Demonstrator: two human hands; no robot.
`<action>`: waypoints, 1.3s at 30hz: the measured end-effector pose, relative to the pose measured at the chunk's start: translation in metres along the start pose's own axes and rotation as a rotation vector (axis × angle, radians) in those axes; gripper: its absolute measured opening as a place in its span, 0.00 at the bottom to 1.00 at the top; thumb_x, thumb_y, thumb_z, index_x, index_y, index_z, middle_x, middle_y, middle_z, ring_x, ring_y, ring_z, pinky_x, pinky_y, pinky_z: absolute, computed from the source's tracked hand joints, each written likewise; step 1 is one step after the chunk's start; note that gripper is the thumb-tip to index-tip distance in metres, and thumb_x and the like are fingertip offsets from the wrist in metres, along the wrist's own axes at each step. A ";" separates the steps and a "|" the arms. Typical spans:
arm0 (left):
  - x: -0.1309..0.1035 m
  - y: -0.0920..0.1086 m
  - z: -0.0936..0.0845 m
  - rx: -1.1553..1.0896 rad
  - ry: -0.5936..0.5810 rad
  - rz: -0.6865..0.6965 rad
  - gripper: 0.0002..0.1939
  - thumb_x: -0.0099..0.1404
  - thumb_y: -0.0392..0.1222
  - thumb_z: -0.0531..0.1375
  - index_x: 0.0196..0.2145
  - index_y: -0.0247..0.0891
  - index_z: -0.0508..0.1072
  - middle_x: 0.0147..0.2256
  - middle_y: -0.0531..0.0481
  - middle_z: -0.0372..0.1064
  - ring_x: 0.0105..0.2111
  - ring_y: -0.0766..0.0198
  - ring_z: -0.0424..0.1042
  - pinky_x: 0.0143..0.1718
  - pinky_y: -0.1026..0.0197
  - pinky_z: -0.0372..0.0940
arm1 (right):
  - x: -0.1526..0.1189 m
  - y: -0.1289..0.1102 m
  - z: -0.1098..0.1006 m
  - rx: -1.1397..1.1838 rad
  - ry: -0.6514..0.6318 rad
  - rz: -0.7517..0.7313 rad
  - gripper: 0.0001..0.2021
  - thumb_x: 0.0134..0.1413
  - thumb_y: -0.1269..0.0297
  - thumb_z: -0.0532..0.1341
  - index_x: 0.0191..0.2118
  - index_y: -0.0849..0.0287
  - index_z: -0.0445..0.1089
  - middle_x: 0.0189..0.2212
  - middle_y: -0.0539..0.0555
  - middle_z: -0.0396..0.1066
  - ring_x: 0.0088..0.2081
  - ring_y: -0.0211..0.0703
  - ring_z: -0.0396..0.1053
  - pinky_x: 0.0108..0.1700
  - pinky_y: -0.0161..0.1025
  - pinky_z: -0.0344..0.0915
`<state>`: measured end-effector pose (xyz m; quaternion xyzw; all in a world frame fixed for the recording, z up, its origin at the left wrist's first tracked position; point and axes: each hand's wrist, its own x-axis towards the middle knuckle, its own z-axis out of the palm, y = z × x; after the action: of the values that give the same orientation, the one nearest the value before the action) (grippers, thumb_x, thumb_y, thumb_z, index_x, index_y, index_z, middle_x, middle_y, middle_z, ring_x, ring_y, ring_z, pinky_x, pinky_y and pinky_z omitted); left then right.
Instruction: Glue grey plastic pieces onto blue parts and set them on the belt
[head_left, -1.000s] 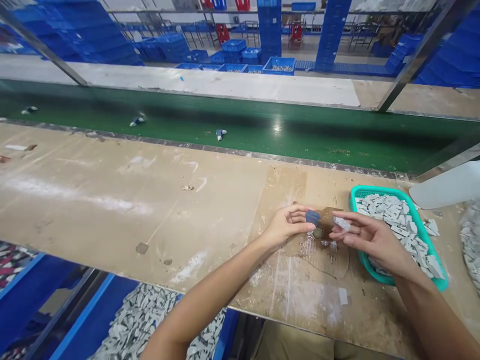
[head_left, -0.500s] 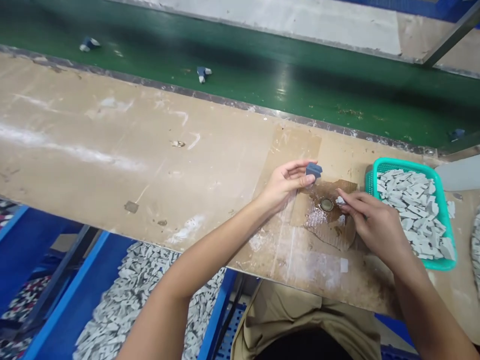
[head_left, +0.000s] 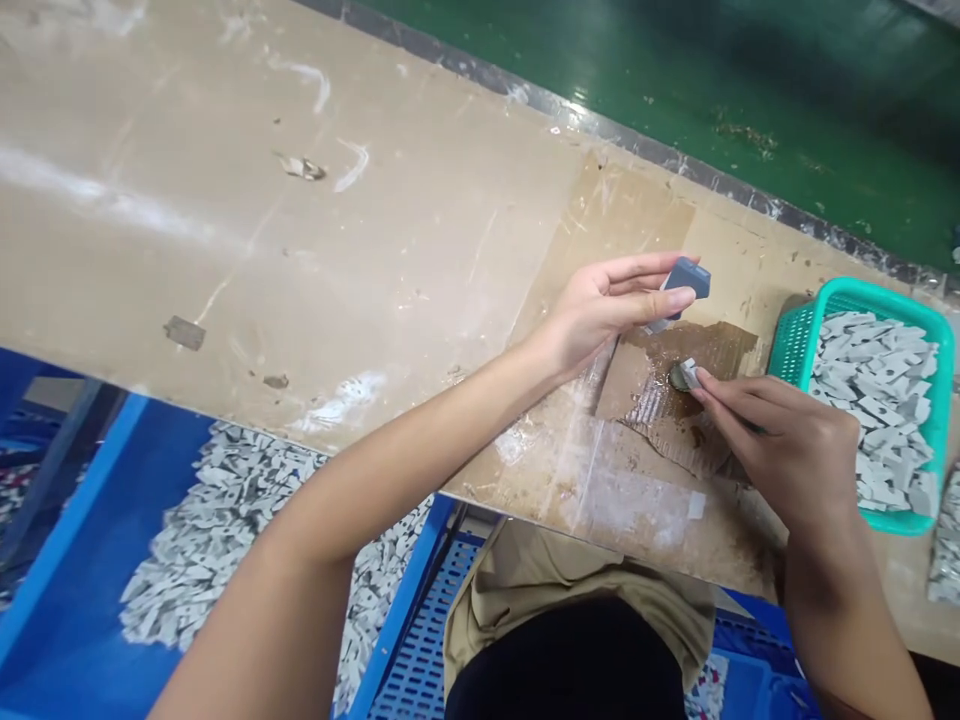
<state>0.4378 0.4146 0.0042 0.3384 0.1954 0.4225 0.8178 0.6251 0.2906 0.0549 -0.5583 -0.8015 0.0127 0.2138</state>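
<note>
Between thumb and fingers, my left hand (head_left: 611,305) grips a small blue-grey plastic piece (head_left: 688,279) with a whitish part below it, raised above the table. My right hand (head_left: 787,430) pinches a small light-grey plastic piece (head_left: 689,372). That grey piece is at a small round dish (head_left: 679,378), which it partly covers; whether they touch I cannot tell. Under the dish lies a wet, stained sheet of cardboard (head_left: 675,435) with a torn edge.
A green basket (head_left: 946,400) full of light-grey pieces stands right of my right hand. Behind the table (head_left: 420,240) runs a green belt (head_left: 675,80). A blue bin (head_left: 67,570) with many grey pieces is below the front edge at left.
My right hand has brought the grey piece left onto the round dish. My left hand has tilted the blue-grey piece. The view has shifted, and the pieces on the belt have left it.
</note>
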 end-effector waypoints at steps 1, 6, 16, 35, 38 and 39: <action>0.000 0.000 0.000 0.010 -0.008 0.002 0.19 0.53 0.41 0.76 0.43 0.37 0.81 0.46 0.49 0.78 0.50 0.54 0.76 0.55 0.54 0.71 | 0.000 0.000 0.000 0.013 -0.007 0.000 0.04 0.65 0.72 0.66 0.42 0.64 0.79 0.35 0.52 0.79 0.35 0.38 0.75 0.36 0.34 0.69; -0.002 0.001 0.000 0.066 -0.043 0.017 0.18 0.57 0.41 0.74 0.45 0.36 0.80 0.45 0.50 0.78 0.52 0.52 0.76 0.57 0.53 0.71 | 0.000 0.001 -0.001 0.045 -0.033 0.006 0.05 0.64 0.74 0.67 0.43 0.64 0.78 0.35 0.52 0.78 0.34 0.37 0.73 0.35 0.34 0.68; -0.007 0.003 0.004 0.101 0.010 0.001 0.18 0.56 0.40 0.75 0.43 0.34 0.78 0.39 0.50 0.78 0.42 0.58 0.79 0.48 0.59 0.75 | 0.000 -0.002 -0.002 0.068 0.040 0.040 0.11 0.62 0.76 0.67 0.48 0.60 0.78 0.39 0.53 0.77 0.37 0.40 0.74 0.40 0.37 0.70; -0.019 0.003 0.023 0.293 0.097 -0.027 0.14 0.52 0.35 0.73 0.37 0.35 0.79 0.35 0.49 0.79 0.35 0.64 0.79 0.41 0.63 0.74 | -0.002 0.000 -0.009 0.273 0.315 0.213 0.24 0.63 0.78 0.65 0.58 0.41 0.74 0.41 0.49 0.76 0.39 0.39 0.73 0.39 0.37 0.71; -0.027 0.000 0.030 0.333 0.033 -0.092 0.09 0.54 0.33 0.71 0.35 0.35 0.79 0.34 0.48 0.79 0.31 0.64 0.79 0.37 0.63 0.75 | -0.003 0.001 -0.012 0.329 0.407 0.164 0.27 0.62 0.79 0.64 0.59 0.38 0.73 0.40 0.51 0.75 0.38 0.42 0.73 0.36 0.39 0.70; -0.030 -0.002 0.032 0.332 0.021 -0.115 0.09 0.55 0.33 0.70 0.35 0.35 0.79 0.34 0.48 0.79 0.30 0.64 0.79 0.36 0.63 0.76 | -0.003 0.002 -0.013 0.346 0.402 0.135 0.27 0.62 0.79 0.63 0.59 0.39 0.73 0.39 0.52 0.75 0.39 0.43 0.73 0.36 0.40 0.71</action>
<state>0.4413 0.3772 0.0257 0.4527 0.2902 0.3407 0.7712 0.6319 0.2858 0.0650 -0.5572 -0.6897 0.0524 0.4594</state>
